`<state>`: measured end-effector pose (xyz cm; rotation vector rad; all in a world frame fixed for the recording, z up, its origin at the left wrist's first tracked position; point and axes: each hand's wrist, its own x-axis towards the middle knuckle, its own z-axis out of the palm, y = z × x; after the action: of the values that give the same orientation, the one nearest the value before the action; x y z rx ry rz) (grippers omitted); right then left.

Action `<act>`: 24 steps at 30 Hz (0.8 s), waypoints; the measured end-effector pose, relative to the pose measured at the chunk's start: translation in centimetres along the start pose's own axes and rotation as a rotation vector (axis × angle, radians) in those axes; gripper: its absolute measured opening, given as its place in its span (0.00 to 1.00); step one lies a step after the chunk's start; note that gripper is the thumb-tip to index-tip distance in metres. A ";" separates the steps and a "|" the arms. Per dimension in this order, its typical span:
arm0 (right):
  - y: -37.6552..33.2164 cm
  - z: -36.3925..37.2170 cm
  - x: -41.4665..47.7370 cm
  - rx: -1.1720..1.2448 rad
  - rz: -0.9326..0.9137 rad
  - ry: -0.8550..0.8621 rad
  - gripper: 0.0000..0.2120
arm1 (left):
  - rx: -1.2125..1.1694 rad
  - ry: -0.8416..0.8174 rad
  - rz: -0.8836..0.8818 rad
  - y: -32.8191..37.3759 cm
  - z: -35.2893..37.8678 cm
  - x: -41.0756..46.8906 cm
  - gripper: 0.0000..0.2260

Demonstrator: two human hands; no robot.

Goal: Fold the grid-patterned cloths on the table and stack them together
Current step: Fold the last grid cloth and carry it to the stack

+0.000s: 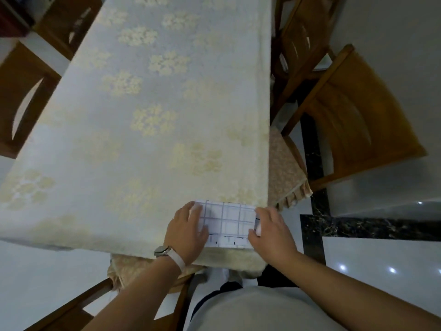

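Floral-covered table [143, 103], wooden chairs [358, 115] round; grid cloth [229, 220] nr edge

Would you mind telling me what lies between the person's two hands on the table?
In the head view, the folded grid-patterned cloth spans the gap between the left hand and the right hand, each resting on one end.

cloth [229, 223]: white, thin purple-grey grid lines, short black dashes along edge nearest me. tablecloth [143, 103]: pale cream, scattered clusters of soft yellow flowers. chairs [358, 115]: warm honey-brown wood. cushion [286, 173]: beige, fine speckled print, frilled hem same colour. floor [358, 226]: glossy white tile, black band veined with gold. my watch [167, 253]: silver case, white strap. my shirt [262, 311]: plain light grey.
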<state>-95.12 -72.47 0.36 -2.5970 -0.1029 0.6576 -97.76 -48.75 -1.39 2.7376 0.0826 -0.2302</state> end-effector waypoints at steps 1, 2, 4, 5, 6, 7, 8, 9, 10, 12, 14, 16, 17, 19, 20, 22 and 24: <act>-0.2 -0.3 0.0 -0.106 -0.098 -0.018 0.28 | 0.056 -0.032 0.066 0.1 0.4 -0.1 0.27; -0.4 -0.5 0.2 -0.189 -0.167 -0.047 0.31 | 0.107 -0.080 0.111 0.3 0.8 -0.2 0.29; -0.8 -0.7 0.8 -0.305 -0.251 -0.118 0.34 | 0.190 -0.185 0.174 0.5 1.7 -0.2 0.32; -1.0 -0.7 1.1 -0.353 -0.285 -0.152 0.35 | 0.220 -0.215 0.189 0.5 2.1 -0.2 0.34; -1.1 -0.5 1.5 -0.395 -0.319 -0.178 0.36 | 0.244 -0.241 0.190 0.4 2.6 -0.1 0.35; -1.1 -0.3 1.8 -0.430 -0.348 -0.201 0.37 | 0.261 -0.258 0.188 0.4 2.7 0.0 0.36; -1.0 -0.1 2.2 -0.458 -0.369 -0.224 0.38 | 0.276 -0.272 0.184 0.3 3.0 0.1 0.37; -0.8 0.2 2.5 -0.481 -0.384 -0.247 0.40 | 0.294 -0.289 0.188 0.1 3.2 0.1 0.37; -0.5 0.6 2.7 -0.500 -0.393 -0.268 0.41 | 0.312 -0.308 0.189 -0.2 3.3 0.1 0.37; 0.0 1.2 3.1 -0.534 -0.407 -0.300 0.43 | 0.337 -0.301 0.198 -0.6 3.3 0.1 0.37; 0.4 1.5 3.4 -0.552 -0.412 -0.320 0.44 | 0.337 -0.312 0.198 -0.9 3.4 0.0 0.36; 0.8 1.8 3.8 -0.558 -0.416 -0.333 0.44 | 0.337 -0.307 0.218 -1.2 3.6 0.0 0.36; 0.8 1.8 3.9 -0.559 -0.423 -0.335 0.44 | 0.335 -0.298 0.227 -1.2 3.7 0.0 0.36; 1.0 1.9 4.0 -0.551 -0.432 -0.331 0.44 | 0.326 -0.287 0.228 -1.3 4.0 0.0 0.35; 1.1 1.8 4.0 -0.545 -0.429 -0.328 0.44 | 0.320 -0.290 0.219 -1.3 4.1 0.0 0.35; 1.2 1.7 4.1 -0.530 -0.422 -0.325 0.43 | 0.304 -0.302 0.207 -1.3 4.1 0.0 0.35; 1.3 1.3 4.0 -0.501 -0.423 -0.330 0.44 | 0.290 -0.300 0.210 -1.2 4.0 0.0 0.34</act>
<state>-92.25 -72.34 -2.99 -2.7516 -1.0062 0.9852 -98.50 -49.18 -5.46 2.9291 -0.3433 -0.6326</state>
